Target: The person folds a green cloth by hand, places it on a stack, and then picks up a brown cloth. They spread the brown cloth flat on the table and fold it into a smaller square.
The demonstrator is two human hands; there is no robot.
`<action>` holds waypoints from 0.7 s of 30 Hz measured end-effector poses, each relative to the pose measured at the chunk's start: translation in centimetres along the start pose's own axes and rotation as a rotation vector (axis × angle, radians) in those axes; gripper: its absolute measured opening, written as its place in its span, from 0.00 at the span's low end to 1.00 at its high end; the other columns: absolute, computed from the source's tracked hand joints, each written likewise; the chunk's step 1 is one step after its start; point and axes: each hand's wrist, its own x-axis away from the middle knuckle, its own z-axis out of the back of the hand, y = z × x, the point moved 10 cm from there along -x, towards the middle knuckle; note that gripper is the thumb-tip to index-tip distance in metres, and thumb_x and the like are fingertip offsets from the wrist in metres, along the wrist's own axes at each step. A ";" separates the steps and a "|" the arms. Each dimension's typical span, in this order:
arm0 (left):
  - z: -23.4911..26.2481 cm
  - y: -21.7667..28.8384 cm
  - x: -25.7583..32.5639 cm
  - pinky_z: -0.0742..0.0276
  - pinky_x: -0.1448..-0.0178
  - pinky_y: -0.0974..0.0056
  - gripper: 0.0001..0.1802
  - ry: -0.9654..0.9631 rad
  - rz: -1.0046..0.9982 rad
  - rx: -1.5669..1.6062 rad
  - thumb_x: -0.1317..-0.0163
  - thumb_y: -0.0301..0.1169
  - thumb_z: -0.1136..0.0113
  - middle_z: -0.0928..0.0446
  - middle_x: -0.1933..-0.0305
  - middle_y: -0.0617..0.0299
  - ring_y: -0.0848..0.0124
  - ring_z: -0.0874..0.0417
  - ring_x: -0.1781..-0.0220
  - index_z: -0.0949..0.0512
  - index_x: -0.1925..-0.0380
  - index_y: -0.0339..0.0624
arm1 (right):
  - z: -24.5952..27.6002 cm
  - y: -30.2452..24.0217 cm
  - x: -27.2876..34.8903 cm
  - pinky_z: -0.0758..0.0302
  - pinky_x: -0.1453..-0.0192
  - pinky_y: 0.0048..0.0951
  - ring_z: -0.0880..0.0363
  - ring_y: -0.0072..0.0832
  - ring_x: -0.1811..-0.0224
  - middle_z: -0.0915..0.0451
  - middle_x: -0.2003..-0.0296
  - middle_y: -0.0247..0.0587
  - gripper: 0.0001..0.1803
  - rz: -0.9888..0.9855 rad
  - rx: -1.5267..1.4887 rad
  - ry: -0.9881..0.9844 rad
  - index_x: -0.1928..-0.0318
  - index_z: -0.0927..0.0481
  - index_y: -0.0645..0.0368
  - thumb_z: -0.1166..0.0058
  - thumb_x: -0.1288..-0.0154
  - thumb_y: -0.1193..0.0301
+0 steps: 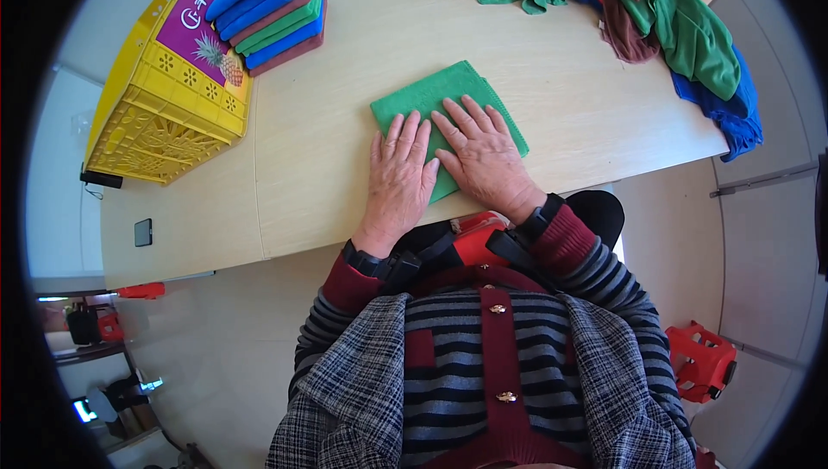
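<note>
A folded green cloth (pixel 431 94) lies flat on the pale wooden table (pixel 569 98) in front of me. My left hand (pixel 398 177) rests palm down on the cloth's near left part, fingers spread. Beside it, my right hand (pixel 481 154) presses flat on the cloth's near right part, fingers spread and pointing away. Both hands lie side by side, thumbs almost touching. Neither hand grips anything.
A yellow plastic crate (pixel 164 98) stands at the far left, with a stack of folded blue, green and maroon cloths (pixel 274 7) beside it. A loose heap of unfolded cloths (pixel 655 12) covers the far right. A small dark phone (pixel 143 232) lies near the left edge.
</note>
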 end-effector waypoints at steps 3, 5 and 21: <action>0.0 0.0 0.2 0.51 0.18 0.39 0.33 -0.011 0.004 0.008 0.26 0.42 0.46 0.40 0.19 0.52 0.53 0.44 0.17 0.36 0.26 0.38 | 0.3 0.7 0.3 0.47 0.18 0.52 0.41 0.45 0.20 0.33 0.25 0.44 0.30 -0.015 0.034 0.019 0.27 0.30 0.51 0.48 0.25 0.55; 0.1 -0.1 0.1 0.51 0.18 0.40 0.32 -0.022 0.030 -0.012 0.24 0.42 0.49 0.40 0.19 0.51 0.51 0.44 0.17 0.36 0.25 0.39 | 0.4 1.1 0.4 0.47 0.18 0.51 0.42 0.45 0.20 0.33 0.25 0.44 0.30 -0.021 0.033 0.020 0.27 0.30 0.50 0.48 0.25 0.56; 0.2 -3.2 -0.5 0.49 0.18 0.36 0.34 -0.013 0.093 -0.028 0.25 0.51 0.47 0.40 0.19 0.49 0.50 0.45 0.16 0.33 0.27 0.42 | 4.1 1.4 2.6 0.39 0.23 0.52 0.36 0.52 0.25 0.30 0.30 0.52 0.27 -0.005 0.065 0.086 0.32 0.27 0.61 0.44 0.29 0.67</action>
